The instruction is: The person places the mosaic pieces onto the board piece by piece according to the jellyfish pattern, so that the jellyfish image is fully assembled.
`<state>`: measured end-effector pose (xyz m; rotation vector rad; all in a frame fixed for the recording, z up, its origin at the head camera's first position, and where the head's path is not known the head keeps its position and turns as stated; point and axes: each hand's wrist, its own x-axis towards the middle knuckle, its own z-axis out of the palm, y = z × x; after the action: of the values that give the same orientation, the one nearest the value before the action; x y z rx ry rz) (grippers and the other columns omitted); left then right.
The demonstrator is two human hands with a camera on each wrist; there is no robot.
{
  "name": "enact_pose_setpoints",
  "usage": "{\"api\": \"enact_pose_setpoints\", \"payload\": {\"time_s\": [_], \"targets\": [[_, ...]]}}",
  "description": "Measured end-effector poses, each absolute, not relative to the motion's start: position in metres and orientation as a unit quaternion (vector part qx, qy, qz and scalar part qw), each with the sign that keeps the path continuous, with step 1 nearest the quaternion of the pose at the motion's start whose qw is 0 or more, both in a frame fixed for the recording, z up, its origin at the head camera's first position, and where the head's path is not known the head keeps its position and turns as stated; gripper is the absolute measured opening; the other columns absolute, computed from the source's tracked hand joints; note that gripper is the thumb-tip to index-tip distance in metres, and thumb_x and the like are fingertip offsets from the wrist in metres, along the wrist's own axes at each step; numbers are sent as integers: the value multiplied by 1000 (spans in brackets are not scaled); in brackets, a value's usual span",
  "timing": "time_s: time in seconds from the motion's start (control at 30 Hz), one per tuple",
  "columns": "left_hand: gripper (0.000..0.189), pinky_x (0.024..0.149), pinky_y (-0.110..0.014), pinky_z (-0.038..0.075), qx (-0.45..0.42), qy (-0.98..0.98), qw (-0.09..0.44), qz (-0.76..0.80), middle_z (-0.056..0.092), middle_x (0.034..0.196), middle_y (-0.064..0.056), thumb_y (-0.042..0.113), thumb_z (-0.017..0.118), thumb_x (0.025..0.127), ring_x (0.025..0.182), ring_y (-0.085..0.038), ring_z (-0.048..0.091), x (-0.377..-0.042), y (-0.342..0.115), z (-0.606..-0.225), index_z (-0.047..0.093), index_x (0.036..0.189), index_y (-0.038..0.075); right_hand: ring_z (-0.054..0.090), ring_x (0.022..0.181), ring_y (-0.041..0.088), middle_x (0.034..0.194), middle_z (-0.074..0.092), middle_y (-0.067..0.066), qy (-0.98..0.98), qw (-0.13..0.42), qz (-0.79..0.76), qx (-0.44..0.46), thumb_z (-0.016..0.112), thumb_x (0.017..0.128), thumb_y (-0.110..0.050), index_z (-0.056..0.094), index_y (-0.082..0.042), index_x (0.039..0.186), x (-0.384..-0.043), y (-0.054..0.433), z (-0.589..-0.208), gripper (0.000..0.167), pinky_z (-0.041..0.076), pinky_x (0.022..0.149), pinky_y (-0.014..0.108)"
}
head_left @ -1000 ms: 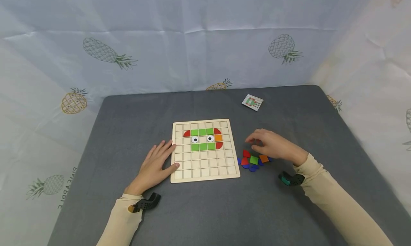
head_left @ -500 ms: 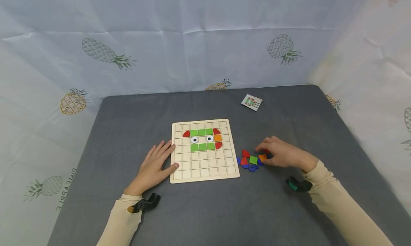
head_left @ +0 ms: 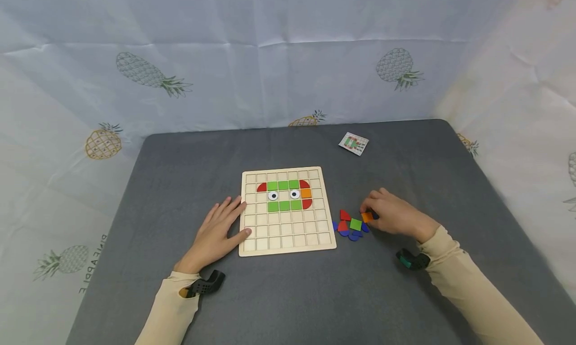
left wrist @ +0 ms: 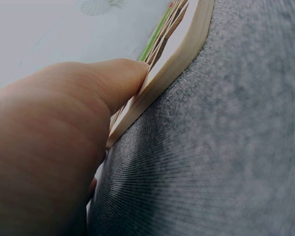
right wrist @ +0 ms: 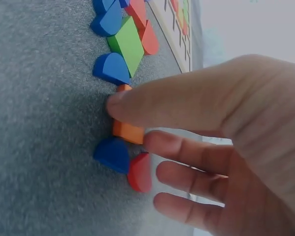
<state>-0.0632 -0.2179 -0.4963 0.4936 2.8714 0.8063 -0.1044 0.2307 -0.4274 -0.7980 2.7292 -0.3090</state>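
My left hand [head_left: 213,237] rests with straight fingers on the left edge of a wooden grid board [head_left: 288,230]; its thumb presses the rim in the left wrist view. On the board, green squares [head_left: 284,205], red quarter rounds, an orange square and two eye discs [head_left: 273,196] form a shape. My right hand [head_left: 398,214] pinches a loose orange square tile [right wrist: 129,132] between thumb and index finger, right of the board. Beside it lie a blue piece [right wrist: 113,155], a red piece [right wrist: 140,173] and a green square [right wrist: 127,46].
Several red [head_left: 344,215] and blue pieces [head_left: 353,237] lie close to the board's right edge. A small picture card [head_left: 354,143] lies farther back on the grey table [head_left: 288,300]. Pineapple-print cloth [head_left: 270,75] hangs behind the table.
My right hand has come down and to the right onto the loose pieces, and its thumb and index finger have closed on the orange square tile. The left hand stays on the board.
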Motion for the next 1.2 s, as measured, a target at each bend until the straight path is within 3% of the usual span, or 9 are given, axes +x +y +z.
{"api": "enact_pose_setpoints", "payload": {"time_s": [0.17,0.43,0.77,1.03,1.2], "targets": [[78,130,-51,5,164,949,58,263,24,170,-2,53,62,97,160,-29,14,-64,-218,-497,33,160,20,47,86,17,103,65,4,947,120,-133,-268,77,88,-12,73,-10,109,-115,226,-430,22,45,69,31],[78,130,-51,4,160,949,58,265,24,170,-2,53,62,96,160,-29,13,-62,-220,-497,33,160,20,56,104,26,111,67,6,945,81,-182,-260,74,91,-14,70,-9,118,-135,209,-419,27,54,84,43],[77,130,-51,5,161,948,56,267,25,170,-3,51,63,96,160,-29,14,-61,-220,-495,34,160,19,58,107,28,114,65,7,933,63,-221,-277,74,93,-22,68,-8,124,-151,153,-404,34,55,85,40],[76,130,-52,5,166,947,54,270,25,169,-3,51,63,96,160,-29,14,-62,-219,-494,35,160,19,53,95,21,106,65,0,918,57,-234,-316,73,94,-24,71,-16,105,-160,106,-402,13,48,74,32],[76,130,-52,5,166,947,56,271,25,169,-2,51,63,97,160,-29,14,-63,-218,-493,35,159,19,51,91,16,106,66,-3,910,44,-217,-350,73,94,-24,72,-19,101,-162,80,-402,9,50,74,30]]}}
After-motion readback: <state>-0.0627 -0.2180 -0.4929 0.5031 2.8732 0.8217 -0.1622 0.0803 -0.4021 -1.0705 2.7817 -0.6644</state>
